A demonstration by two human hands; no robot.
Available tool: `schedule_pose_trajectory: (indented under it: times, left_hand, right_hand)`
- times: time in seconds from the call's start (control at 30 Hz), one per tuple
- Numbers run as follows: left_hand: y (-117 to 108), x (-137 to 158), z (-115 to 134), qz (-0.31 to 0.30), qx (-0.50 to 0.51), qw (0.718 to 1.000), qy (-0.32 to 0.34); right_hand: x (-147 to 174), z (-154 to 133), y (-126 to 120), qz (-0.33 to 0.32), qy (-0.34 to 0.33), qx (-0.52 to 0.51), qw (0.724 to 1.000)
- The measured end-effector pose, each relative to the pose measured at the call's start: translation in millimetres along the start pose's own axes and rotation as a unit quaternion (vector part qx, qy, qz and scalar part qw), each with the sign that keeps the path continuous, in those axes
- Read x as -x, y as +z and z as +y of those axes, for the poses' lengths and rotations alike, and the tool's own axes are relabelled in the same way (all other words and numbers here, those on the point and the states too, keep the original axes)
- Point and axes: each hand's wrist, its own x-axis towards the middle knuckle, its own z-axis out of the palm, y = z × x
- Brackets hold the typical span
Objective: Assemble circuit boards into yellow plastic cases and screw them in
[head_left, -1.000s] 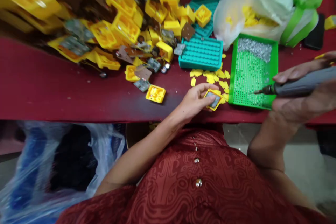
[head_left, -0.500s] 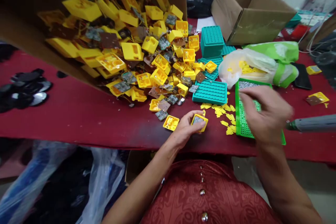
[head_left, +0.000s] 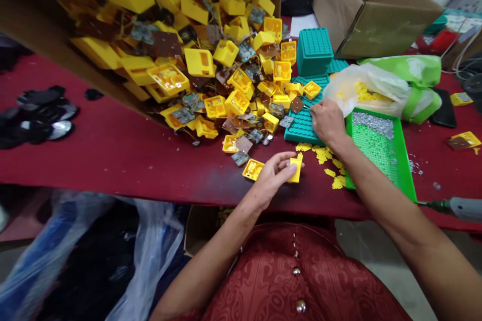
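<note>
My left hand (head_left: 276, 174) grips a small yellow plastic casing (head_left: 294, 170) just above the table's front part, its smooth side toward me. Over the teal ridged tray (head_left: 301, 125), my right hand (head_left: 328, 121) has its fingers pinched together at the tray's surface. A thin shiny bit shows by those fingertips, too small to name. An open yellow casing (head_left: 253, 169) lies beside my left wrist. Between the two hands, flat yellow plastic pieces (head_left: 335, 173) are scattered on the red cloth.
A large cardboard box (head_left: 33, 35) spills yellow casings with circuit boards and wires. Right of my right forearm lies a green perforated basket (head_left: 408, 180) with small metal parts (head_left: 372, 124). A screwdriver-like power tool (head_left: 465, 208) points at it. Behind are a plastic bag (head_left: 380, 90) and another cardboard box (head_left: 387, 25).
My right hand has moved left from above the green basket to the teal tray. My left hand has turned the casing, hiding its grey board. The view has shifted slightly.
</note>
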Motion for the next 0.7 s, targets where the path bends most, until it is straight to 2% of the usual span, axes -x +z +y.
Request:
schedule_pose_trajectory:
  times: [0.17,0.3,0.47,0.53,0.7]
  left_hand:
    - [-5,-1,4,0.018,0.007,1.000,0.001]
    - [-3,-5,10,0.020,0.010,1.000,0.002]
    - [4,-15,13,-0.009,0.003,1.000,0.007]
    - [5,-17,14,-0.013,0.002,1.000,0.007]
    - [5,-17,12,0.008,0.010,1.000,-0.006]
  right_hand:
    - [4,-4,-15,0.031,0.015,-0.072,0.997]
    - [24,-13,-30,-0.037,-0.007,-0.136,0.990]
    - [58,-24,-34,-0.114,-0.059,-0.007,0.992]
    - [64,-25,-31,-0.119,-0.051,0.031,0.991]
    - [62,-18,-33,-0.108,-0.067,0.026,0.992]
